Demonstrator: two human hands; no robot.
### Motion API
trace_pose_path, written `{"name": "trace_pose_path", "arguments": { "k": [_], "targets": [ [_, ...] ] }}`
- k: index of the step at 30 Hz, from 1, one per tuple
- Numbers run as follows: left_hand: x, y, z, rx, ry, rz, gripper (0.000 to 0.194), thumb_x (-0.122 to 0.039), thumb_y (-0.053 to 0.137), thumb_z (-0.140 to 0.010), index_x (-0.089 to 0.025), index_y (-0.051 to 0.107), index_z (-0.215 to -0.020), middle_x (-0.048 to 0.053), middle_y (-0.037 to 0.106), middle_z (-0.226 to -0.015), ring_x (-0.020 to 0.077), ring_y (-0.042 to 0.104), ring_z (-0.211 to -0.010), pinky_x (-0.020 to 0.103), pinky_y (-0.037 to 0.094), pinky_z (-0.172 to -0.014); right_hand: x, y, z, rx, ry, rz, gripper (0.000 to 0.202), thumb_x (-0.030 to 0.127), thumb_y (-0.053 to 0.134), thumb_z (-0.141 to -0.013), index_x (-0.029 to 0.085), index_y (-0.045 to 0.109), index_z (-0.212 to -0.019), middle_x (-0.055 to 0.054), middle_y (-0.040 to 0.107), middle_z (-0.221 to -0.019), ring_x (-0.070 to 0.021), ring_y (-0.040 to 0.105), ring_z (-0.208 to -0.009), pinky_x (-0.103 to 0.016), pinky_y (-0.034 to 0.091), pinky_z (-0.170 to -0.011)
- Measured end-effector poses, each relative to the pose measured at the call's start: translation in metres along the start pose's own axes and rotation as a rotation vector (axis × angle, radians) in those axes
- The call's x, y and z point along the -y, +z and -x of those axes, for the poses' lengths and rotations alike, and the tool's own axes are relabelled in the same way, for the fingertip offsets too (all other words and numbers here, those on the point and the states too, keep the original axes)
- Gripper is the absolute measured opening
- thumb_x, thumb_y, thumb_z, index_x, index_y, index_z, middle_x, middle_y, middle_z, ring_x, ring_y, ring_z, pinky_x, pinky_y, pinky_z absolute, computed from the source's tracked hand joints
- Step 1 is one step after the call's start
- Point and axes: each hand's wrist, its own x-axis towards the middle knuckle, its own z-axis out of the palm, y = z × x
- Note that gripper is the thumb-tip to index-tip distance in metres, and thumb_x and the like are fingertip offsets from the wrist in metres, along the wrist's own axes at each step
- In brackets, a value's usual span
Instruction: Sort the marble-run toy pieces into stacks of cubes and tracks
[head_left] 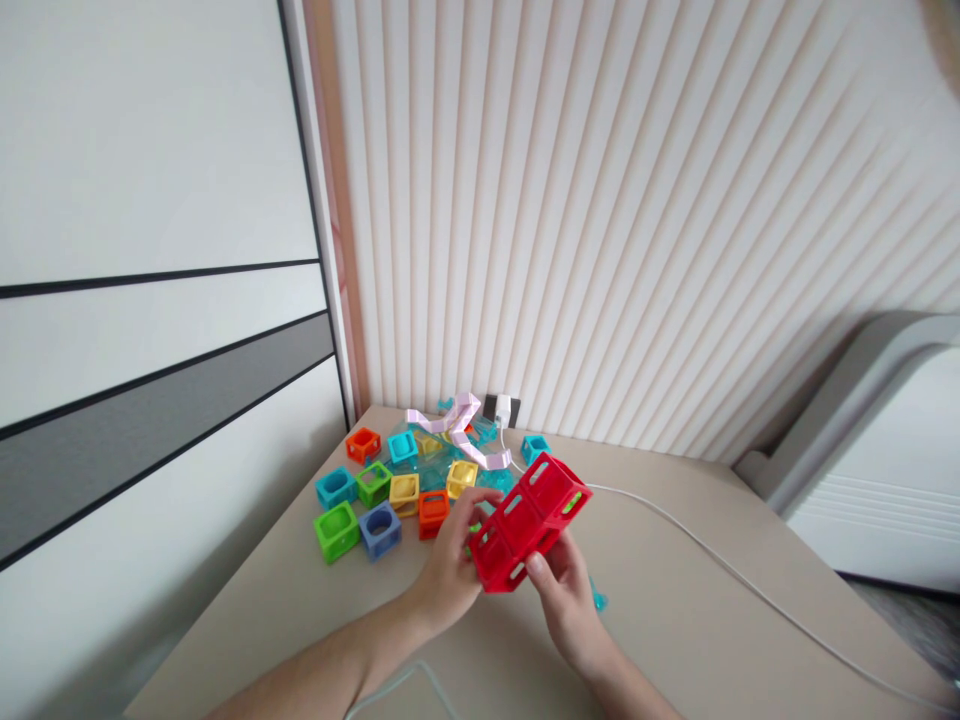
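Note:
A red toy piece of joined, hollow, open-sided cubes (517, 527) is held tilted above the table. My left hand (452, 560) is closed on its lower left end, with fingers curling behind it. My right hand (564, 595) grips the lower right side, thumb on the near face and the other fingers partly hidden beneath. A sliver of green shows between my left fingers and the red piece; I cannot tell whether it is held. Left of my hands lie loose hollow cubes, among them an orange one (433, 514), a blue-purple one (380, 530) and a bright green one (337, 531).
Lilac zigzag track pieces (472, 430) lie over translucent teal parts at the back. A white charger (503, 409) sits in a wall socket, its cable (697, 548) crossing the table's right side. A small teal piece (598, 597) lies beside my right hand. Ribbed wall behind, white cabinet left.

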Motion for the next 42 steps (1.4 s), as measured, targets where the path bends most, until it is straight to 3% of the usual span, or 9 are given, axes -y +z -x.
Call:
{"name": "trace_pose_path", "arguments": {
  "k": [3,6,8,15,19,23,29,42],
  "targets": [
    [-0.003,0.001,0.001,0.031,0.08,-0.086,0.042,-0.031,0.069,-0.09,-0.026,0.056,-0.13,0.011,0.066,-0.123,0.0245,0.067,-0.104,0.032,0.058,-0.08,-0.002,-0.002,-0.006,-0.155,-0.083,0.009,0.042,0.055,0.078,-0.082,0.027,0.069,-0.111,-0.009,0.077,-0.113,-0.0282,0.073,-0.1,-0.041,0.06,-0.086],
    [-0.005,0.0,0.001,-0.018,0.209,-0.214,0.041,-0.027,0.058,-0.097,-0.028,0.056,-0.137,0.012,0.059,-0.14,0.0269,0.061,-0.12,0.039,0.053,-0.098,0.002,-0.003,-0.013,-0.315,-0.138,0.045,0.038,0.053,0.078,-0.083,0.025,0.069,-0.107,-0.007,0.078,-0.105,-0.0256,0.073,-0.092,-0.036,0.06,-0.081],
    [-0.006,-0.001,0.001,-0.061,0.264,-0.262,0.041,-0.026,0.056,-0.099,-0.028,0.056,-0.14,0.012,0.056,-0.144,0.0282,0.056,-0.128,0.041,0.049,-0.105,0.006,-0.002,-0.016,-0.352,-0.139,0.069,0.038,0.052,0.078,-0.083,0.025,0.069,-0.107,-0.007,0.078,-0.103,-0.0251,0.072,-0.09,-0.036,0.06,-0.08],
    [-0.003,-0.001,0.0,-0.07,0.207,-0.146,0.052,-0.039,0.059,-0.099,-0.026,0.046,-0.148,0.013,0.052,-0.15,0.0296,0.054,-0.132,0.045,0.046,-0.109,-0.002,-0.005,-0.011,-0.23,-0.134,0.276,0.046,0.047,0.08,-0.082,0.024,0.069,-0.12,-0.008,0.075,-0.115,-0.0274,0.069,-0.101,-0.038,0.056,-0.089],
    [-0.001,-0.001,0.0,-0.008,0.18,-0.045,0.06,-0.044,0.067,-0.093,-0.025,0.046,-0.147,0.014,0.057,-0.144,0.0306,0.06,-0.125,0.044,0.05,-0.105,-0.01,-0.009,-0.008,-0.123,-0.282,0.475,0.052,0.04,0.082,-0.082,0.027,0.066,-0.129,-0.009,0.07,-0.125,-0.0289,0.065,-0.112,-0.039,0.055,-0.095],
    [0.002,-0.003,0.0,-0.003,0.194,-0.076,0.051,-0.039,0.072,-0.091,-0.026,0.054,-0.138,0.009,0.064,-0.134,0.0279,0.062,-0.123,0.041,0.048,-0.107,-0.009,-0.011,-0.01,-0.03,-0.43,0.606,0.051,0.036,0.074,-0.091,0.03,0.057,-0.139,-0.009,0.064,-0.132,-0.0285,0.062,-0.121,-0.042,0.054,-0.1],
    [0.0,-0.005,0.003,0.026,0.23,-0.134,0.049,-0.036,0.076,-0.089,-0.028,0.057,-0.133,0.007,0.067,-0.129,0.027,0.065,-0.119,0.039,0.05,-0.105,-0.006,-0.022,-0.003,0.03,-0.558,0.622,0.056,0.046,0.058,-0.099,0.029,0.046,-0.151,-0.014,0.055,-0.142,-0.0328,0.052,-0.133,-0.049,0.05,-0.106],
    [0.002,-0.009,0.005,0.091,0.421,-0.141,0.055,-0.041,0.077,-0.087,-0.032,0.055,-0.137,0.008,0.068,-0.134,0.0271,0.067,-0.12,0.038,0.053,-0.102,0.0,-0.023,-0.005,0.094,-0.625,0.635,0.058,0.061,0.049,-0.098,0.03,0.049,-0.148,-0.013,0.059,-0.124,-0.0298,0.06,-0.111,-0.045,0.055,-0.094]
  ]
}}
